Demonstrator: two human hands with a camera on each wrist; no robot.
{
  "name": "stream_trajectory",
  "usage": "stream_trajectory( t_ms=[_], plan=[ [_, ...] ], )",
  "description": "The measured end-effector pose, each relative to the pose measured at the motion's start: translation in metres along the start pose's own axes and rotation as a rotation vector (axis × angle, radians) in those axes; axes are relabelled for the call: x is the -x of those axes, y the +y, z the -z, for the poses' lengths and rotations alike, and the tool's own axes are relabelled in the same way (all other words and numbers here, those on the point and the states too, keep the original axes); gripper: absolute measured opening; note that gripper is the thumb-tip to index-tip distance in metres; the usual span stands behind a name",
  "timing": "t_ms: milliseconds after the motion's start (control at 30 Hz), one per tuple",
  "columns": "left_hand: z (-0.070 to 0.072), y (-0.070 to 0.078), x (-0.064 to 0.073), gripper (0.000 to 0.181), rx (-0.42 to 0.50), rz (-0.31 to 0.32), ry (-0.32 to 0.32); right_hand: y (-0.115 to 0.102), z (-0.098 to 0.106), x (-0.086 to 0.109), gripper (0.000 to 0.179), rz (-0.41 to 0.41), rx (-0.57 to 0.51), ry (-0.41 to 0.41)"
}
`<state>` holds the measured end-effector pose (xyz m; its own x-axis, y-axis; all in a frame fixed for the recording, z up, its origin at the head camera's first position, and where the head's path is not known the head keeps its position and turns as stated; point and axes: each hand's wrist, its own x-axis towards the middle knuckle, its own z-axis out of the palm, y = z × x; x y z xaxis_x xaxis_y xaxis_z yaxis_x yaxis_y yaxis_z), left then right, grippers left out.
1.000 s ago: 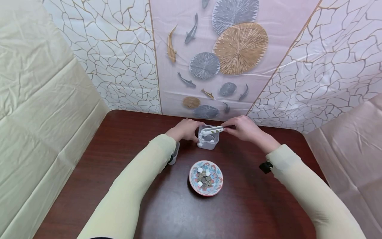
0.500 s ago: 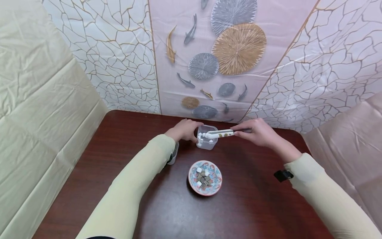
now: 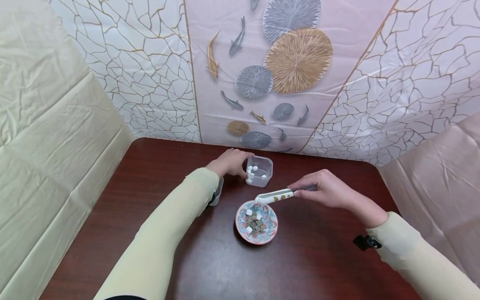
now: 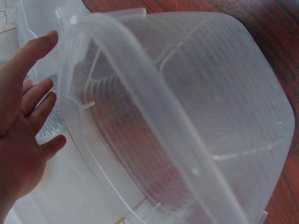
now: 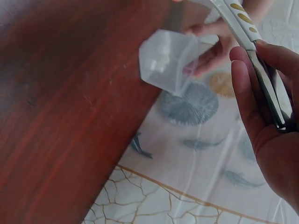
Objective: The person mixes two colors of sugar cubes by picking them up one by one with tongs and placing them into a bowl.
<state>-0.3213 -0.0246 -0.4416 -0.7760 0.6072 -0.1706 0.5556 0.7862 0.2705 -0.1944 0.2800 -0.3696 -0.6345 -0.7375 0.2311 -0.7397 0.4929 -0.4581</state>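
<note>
My left hand [image 3: 230, 161] grips the left side of a clear square plastic container [image 3: 267, 167], fingers at the back corner and thumb toward the front. Small white marshmallow-like pieces [image 3: 255, 168] lie inside it. My right hand [image 3: 324, 187] holds a pair of tongs [image 3: 275, 196] with white, gold-patterned ends and metal arms, pinched between thumb and fingers in the right wrist view. The tongs' tips hover over the back rim of a patterned plate [image 3: 243, 236]; whether they pinch a white piece I cannot tell. Brown chunks [image 3: 256, 225] and a few white pieces sit on the plate.
A second clear plastic container [image 4: 219, 88] stands under my left wrist, large in the left wrist view and mostly hidden by the sleeve in the head view. The dark wooden table [image 3: 311, 258] ends at a patterned cloth backdrop [image 3: 165, 96].
My right hand has drawn the tongs out of the container and brought them toward the front, over the plate's back rim. My left hand stays on the container.
</note>
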Motion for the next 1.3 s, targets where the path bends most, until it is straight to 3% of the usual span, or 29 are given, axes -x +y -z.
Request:
stream_trajectory(
  t_ms=[333, 533, 767, 967, 1300],
  plan=[
    [0.001, 0.002, 0.001, 0.082, -0.012, 0.005, -0.002, 0.001, -0.014, -0.003, 0.023, -0.043, -0.039, -0.081],
    [0.002, 0.002, 0.001, 0.083, -0.014, 0.002, 0.000, 0.005, -0.003, -0.013, 0.025, -0.032, 0.049, 0.020],
    [0.001, 0.002, 0.001, 0.083, -0.022, 0.002, -0.009, 0.015, 0.006, -0.034, 0.024, -0.111, 0.167, 0.116],
    [-0.001, 0.000, 0.000, 0.081, -0.023, -0.002, -0.005, 0.029, 0.004, -0.051, 0.026, -0.184, 0.238, 0.082],
    [0.000, 0.000, 0.000, 0.081, -0.023, -0.002, 0.002, 0.048, -0.007, -0.070, 0.021, -0.129, 0.346, 0.018]
  ],
)
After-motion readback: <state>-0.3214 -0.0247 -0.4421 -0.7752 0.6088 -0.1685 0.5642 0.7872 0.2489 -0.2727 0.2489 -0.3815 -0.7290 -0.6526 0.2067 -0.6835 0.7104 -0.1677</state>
